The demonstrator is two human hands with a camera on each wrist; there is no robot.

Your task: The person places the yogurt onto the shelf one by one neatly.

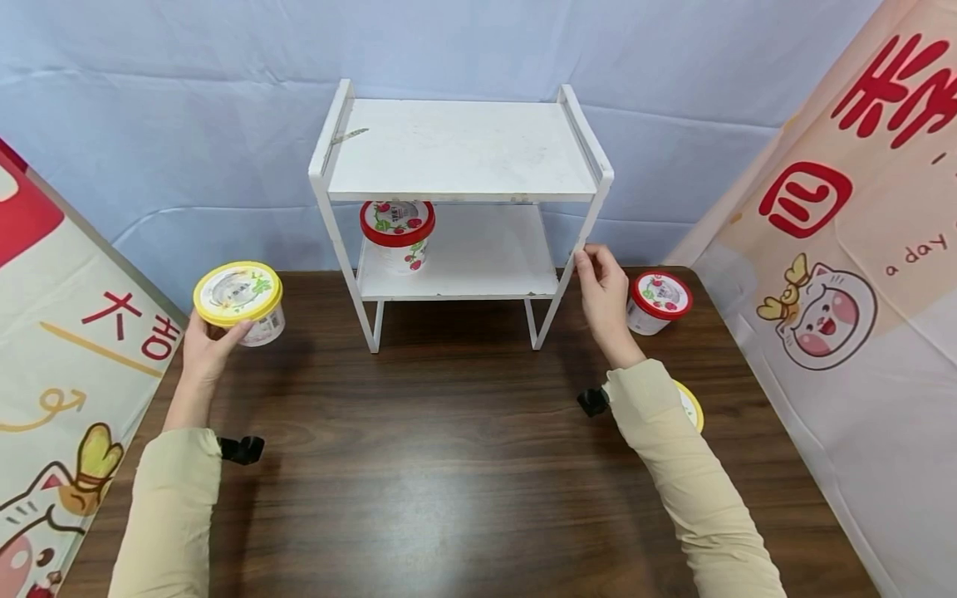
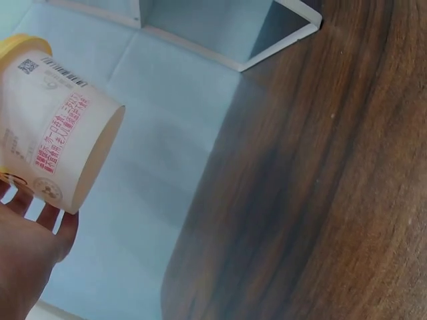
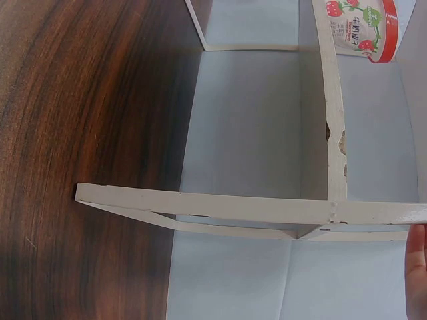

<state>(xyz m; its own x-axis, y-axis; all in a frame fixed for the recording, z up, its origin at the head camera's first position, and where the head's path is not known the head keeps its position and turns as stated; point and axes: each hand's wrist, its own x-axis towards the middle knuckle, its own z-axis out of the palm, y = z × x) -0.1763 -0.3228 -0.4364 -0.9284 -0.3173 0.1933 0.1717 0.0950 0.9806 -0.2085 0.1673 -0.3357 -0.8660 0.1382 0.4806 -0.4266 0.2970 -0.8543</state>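
My left hand [image 1: 205, 349] grips a white paper tub [image 1: 263, 328] with a yellow lid, at the left of the table. In the left wrist view, the fingers [image 2: 50, 217] curl at the lower part of the tub [image 2: 50, 127], whose printed side and base edge show. A small white two-tier shelf [image 1: 463, 149] stands at the back middle. My right hand [image 1: 606, 299] pinches its right front post beside the lower tier. On that tier, at its left, sits a red-lidded tub [image 1: 399, 237] with strawberry prints. The right wrist view shows a fingertip [image 3: 417, 263] against the white frame.
Another red-lidded tub [image 1: 658, 303] stands on the dark wood table [image 1: 419, 465] just right of my right hand. A yellow lid [image 1: 689, 405] shows partly behind the right sleeve. Pale cloth [image 1: 478, 50] hangs behind, with printed sheets [image 1: 845, 274] at both sides.
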